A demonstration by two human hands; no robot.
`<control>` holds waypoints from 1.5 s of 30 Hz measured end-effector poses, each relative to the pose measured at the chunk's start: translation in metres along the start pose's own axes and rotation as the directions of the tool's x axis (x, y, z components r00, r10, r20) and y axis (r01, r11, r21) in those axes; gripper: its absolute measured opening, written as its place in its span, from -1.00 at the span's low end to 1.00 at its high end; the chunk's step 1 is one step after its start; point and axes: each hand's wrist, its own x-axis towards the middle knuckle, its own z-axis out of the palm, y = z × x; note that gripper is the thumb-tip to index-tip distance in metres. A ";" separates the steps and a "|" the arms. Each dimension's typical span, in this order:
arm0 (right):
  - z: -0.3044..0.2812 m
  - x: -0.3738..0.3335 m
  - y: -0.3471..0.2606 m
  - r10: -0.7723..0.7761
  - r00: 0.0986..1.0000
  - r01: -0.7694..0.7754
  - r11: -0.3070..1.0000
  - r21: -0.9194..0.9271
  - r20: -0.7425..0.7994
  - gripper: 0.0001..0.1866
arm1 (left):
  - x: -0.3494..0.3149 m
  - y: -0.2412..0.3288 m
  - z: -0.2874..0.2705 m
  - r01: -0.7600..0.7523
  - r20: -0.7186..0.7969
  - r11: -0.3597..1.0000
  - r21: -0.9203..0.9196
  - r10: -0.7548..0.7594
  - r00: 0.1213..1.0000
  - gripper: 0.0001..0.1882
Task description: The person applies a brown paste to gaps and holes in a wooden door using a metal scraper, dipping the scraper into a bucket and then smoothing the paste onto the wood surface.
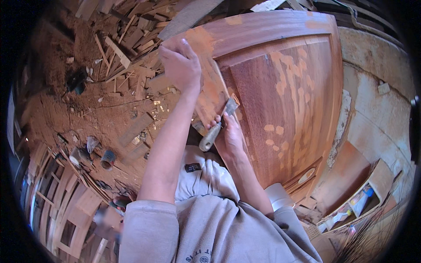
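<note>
A large reddish-brown wooden door panel (258, 87) lies in front of me, with patches of orange filler (289, 74) on its face. My right hand (231, 138) grips a putty knife (210, 136) by its worn grey handle, near the door's left frame piece. Orange filler (235, 101) clings to the knife's blade, which is over the inner moulding. Farther off, my left hand (182, 68) is closed at the door's upper left edge, thumb up. Its curled fingers face away, so whatever they hold is hidden.
Wood offcuts (144, 33) are heaped at the far left over a dusty brown floor (52, 101). A small cup-like container (107, 160) sits at lower left near stacked boards (66, 210). At lower right stands an open wooden box (364, 197) with things inside.
</note>
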 end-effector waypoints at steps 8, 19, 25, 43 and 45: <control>0.023 0.031 0.011 -0.116 0.984 0.135 0.981 0.143 -0.132 -0.84 | -0.001 -0.005 0.007 0.019 0.041 0.999 -0.044 -0.017 0.999 -0.27; 0.038 0.040 0.020 -0.202 0.946 0.256 0.946 0.200 -0.253 -0.79 | 0.003 -0.009 0.003 -0.043 0.035 0.999 0.000 0.043 0.998 -0.24; 0.019 0.024 0.018 -0.209 0.958 0.246 0.951 0.188 -0.195 -0.78 | 0.003 -0.015 0.011 -0.040 0.032 0.999 -0.001 0.040 0.999 -0.32; -0.012 0.011 0.018 -0.113 0.943 0.175 0.968 0.180 -0.312 -0.81 | 0.005 -0.017 0.011 -0.057 0.037 0.997 -0.048 0.059 0.998 -0.31; -0.012 0.013 0.018 -0.122 0.941 0.193 0.959 0.206 -0.315 -0.81 | 0.001 -0.011 0.009 -0.031 0.031 0.999 -0.008 0.031 0.999 -0.33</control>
